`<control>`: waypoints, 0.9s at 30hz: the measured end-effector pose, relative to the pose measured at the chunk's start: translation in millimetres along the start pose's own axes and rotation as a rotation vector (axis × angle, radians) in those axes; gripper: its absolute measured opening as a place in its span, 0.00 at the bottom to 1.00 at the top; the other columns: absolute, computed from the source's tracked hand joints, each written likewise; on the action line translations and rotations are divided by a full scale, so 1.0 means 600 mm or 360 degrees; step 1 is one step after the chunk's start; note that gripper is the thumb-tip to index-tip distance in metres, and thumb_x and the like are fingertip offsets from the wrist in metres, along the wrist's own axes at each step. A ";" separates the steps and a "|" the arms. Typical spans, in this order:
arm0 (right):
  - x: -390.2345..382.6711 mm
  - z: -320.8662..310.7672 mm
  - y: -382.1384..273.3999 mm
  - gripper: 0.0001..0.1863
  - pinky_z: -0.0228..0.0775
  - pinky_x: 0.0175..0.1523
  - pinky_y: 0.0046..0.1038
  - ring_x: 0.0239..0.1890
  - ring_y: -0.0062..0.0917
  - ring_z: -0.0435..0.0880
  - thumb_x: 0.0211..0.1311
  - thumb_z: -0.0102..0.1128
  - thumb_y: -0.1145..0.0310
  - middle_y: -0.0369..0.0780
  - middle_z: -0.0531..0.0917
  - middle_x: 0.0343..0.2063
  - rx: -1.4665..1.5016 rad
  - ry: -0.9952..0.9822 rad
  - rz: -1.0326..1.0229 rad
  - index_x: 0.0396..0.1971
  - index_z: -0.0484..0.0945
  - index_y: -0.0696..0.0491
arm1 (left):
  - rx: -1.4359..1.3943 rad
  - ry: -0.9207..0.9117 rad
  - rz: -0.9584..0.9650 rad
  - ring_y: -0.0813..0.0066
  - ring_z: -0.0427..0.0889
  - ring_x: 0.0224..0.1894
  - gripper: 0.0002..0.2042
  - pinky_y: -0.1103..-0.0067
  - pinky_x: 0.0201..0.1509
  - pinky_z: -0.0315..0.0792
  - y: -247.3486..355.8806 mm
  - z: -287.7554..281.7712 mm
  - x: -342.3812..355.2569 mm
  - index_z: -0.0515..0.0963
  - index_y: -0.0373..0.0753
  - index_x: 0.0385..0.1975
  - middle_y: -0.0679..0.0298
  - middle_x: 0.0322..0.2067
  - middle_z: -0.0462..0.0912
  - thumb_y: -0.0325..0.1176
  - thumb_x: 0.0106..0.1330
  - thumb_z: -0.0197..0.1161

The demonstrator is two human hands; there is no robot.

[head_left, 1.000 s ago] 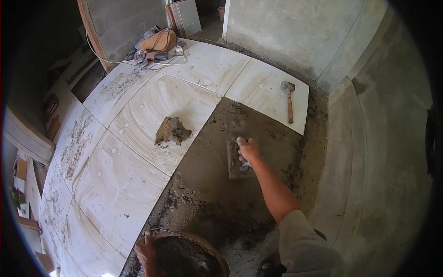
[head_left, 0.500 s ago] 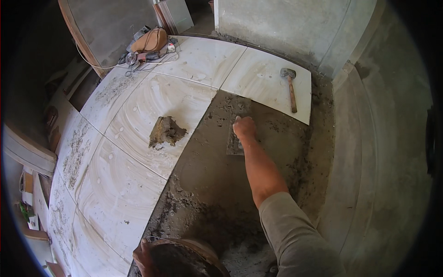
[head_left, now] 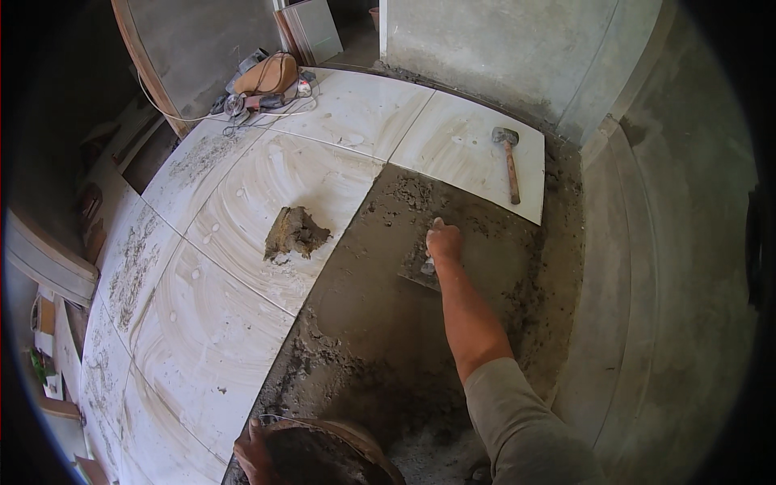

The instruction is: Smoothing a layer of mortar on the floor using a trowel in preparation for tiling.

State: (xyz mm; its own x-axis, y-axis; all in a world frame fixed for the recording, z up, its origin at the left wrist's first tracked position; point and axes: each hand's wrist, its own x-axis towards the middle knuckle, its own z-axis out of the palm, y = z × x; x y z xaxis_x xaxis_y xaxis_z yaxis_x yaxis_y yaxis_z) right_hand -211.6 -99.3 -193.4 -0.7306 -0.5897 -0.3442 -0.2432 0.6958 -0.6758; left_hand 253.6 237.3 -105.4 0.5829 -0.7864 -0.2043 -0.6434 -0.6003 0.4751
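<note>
My right hand (head_left: 444, 241) is closed round the handle of a trowel (head_left: 419, 277), whose flat blade lies against the wet grey mortar bed (head_left: 368, 279). The hand hides part of the handle and blade. At the lower edge, my left hand (head_left: 255, 454) grips the rim of a round bucket (head_left: 343, 432), with a thin wire handle across it. The bucket's inside is dark. On the white tiles left of the mortar sits a clump of mortar-caked material (head_left: 296, 234).
A mallet (head_left: 509, 164) with a wooden handle lies on the far right tile (head_left: 461, 121). At the back left are an angle grinder (head_left: 242, 103), cords and a brown bag (head_left: 269, 74). Bare grey walls (head_left: 493, 56) stand behind and right; tiles (head_left: 315, 32) lean in the doorway.
My right hand has drawn the trowel nearer and slightly right, and the blade's angle has changed. My left hand stays on the bucket rim.
</note>
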 end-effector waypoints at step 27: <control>-0.043 0.077 -0.069 0.29 0.69 0.55 0.45 0.52 0.49 0.77 0.65 0.49 0.52 0.57 0.76 0.49 -0.0243 -0.0418 -0.0351 0.50 0.67 0.66 | -0.0009 0.0044 -0.0033 0.73 0.60 0.18 0.31 0.66 0.22 0.57 0.000 -0.005 -0.006 0.74 0.29 0.16 0.61 0.10 0.67 0.53 0.70 0.47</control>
State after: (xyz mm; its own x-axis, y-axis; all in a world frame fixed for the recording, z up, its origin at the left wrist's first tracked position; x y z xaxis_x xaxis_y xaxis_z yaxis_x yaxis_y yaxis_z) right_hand -153.4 -131.9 -187.0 -0.4665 -0.8033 -0.3701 -0.4830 0.5819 -0.6543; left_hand 253.3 240.6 -102.1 0.6097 -0.7693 -0.1907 -0.6281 -0.6158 0.4757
